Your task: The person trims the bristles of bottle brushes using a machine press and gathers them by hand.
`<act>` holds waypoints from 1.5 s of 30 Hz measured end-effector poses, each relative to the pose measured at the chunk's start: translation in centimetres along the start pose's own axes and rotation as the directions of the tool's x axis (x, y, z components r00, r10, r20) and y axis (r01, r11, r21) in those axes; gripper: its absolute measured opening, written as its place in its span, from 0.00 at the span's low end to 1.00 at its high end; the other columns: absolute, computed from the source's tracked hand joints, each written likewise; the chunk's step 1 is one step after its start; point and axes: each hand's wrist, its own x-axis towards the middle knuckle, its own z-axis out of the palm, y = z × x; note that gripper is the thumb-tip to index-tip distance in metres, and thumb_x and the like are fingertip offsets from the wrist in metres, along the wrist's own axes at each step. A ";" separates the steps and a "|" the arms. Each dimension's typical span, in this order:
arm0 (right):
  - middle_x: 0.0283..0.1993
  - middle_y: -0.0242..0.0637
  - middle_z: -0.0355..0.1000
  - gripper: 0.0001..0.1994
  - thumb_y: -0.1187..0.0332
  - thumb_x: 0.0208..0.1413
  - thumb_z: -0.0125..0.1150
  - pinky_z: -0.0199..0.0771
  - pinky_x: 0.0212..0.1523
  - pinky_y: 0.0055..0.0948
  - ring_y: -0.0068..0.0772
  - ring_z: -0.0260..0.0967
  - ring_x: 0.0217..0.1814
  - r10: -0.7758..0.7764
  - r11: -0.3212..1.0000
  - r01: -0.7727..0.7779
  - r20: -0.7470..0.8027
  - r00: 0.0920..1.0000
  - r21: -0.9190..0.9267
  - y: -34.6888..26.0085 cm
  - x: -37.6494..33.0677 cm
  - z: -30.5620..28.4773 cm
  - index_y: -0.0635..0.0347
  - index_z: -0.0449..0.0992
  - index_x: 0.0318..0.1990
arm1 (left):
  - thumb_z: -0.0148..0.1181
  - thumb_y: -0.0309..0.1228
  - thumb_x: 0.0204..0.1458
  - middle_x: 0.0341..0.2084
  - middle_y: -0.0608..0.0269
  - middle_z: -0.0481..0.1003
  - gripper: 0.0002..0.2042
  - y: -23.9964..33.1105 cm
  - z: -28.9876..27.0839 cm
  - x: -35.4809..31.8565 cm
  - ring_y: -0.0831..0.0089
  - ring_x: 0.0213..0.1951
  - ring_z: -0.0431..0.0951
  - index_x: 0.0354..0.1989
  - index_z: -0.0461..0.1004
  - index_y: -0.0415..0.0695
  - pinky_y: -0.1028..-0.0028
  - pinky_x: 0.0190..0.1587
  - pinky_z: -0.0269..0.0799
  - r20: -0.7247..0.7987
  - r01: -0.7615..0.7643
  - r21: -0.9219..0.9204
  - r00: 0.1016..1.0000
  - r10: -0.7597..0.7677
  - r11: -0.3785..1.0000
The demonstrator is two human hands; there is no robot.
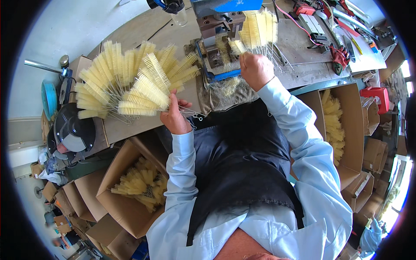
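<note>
My left hand [175, 115] is closed round the wire stems of several pale yellow bottle brushes [149, 89]. Their bristle heads fan up and to the left, and looped stem ends stick out on the right of the hand. Behind it, a large heap of similar brushes [113, 65] lies on the bench. My right hand [256, 69] is closed at the right front of the machine's blue-edged work area [216, 56]. A short brush head [237, 47] pokes out by its fingers; its stem is hidden. Just beyond, more brushes [259, 30] lie with stems toward me.
Loose bristles cover a cloth [225, 95] at the bench edge. Cardboard boxes of brushes stand at lower left [123, 203] and right [353, 130]. A red glove [340, 58] and tools lie right; a black disc-shaped machine [73, 128] stands left. Another person [372, 236] is far right.
</note>
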 end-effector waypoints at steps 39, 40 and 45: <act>0.40 0.42 0.73 0.19 0.54 0.57 0.62 0.73 0.42 0.43 0.49 0.72 0.40 0.026 0.998 -0.047 -0.510 0.860 -0.029 2.1 4.3 -3.4 0.56 0.73 0.48 | 0.55 0.31 0.62 0.29 0.56 0.77 0.13 1.1 2.4 -3.1 0.73 0.25 0.76 0.49 0.70 0.34 0.73 0.27 0.77 0.073 0.036 -0.064 0.997 -0.032 0.997; 0.37 0.43 0.74 0.14 0.58 0.57 0.63 0.73 0.39 0.40 0.46 0.73 0.38 0.143 0.985 -0.086 -0.419 0.897 0.152 0.5 2.4 -2.9 0.57 0.75 0.44 | 0.55 0.31 0.62 0.29 0.56 0.77 0.13 1.1 2.7 -3.8 0.73 0.25 0.76 0.49 0.70 0.34 0.73 0.27 0.77 0.066 0.029 -0.064 0.998 -0.025 0.998; 0.31 0.45 0.76 0.21 0.56 0.58 0.66 0.76 0.37 0.34 0.32 0.75 0.33 0.098 0.566 -0.272 0.264 0.960 0.778 -7.2 -4.9 0.4 0.70 0.76 0.42 | 0.53 0.30 0.64 0.27 0.57 0.77 0.10 -0.2 3.5 -7.2 0.74 0.22 0.74 0.44 0.72 0.34 0.75 0.22 0.74 0.322 0.175 0.006 0.932 -0.168 0.984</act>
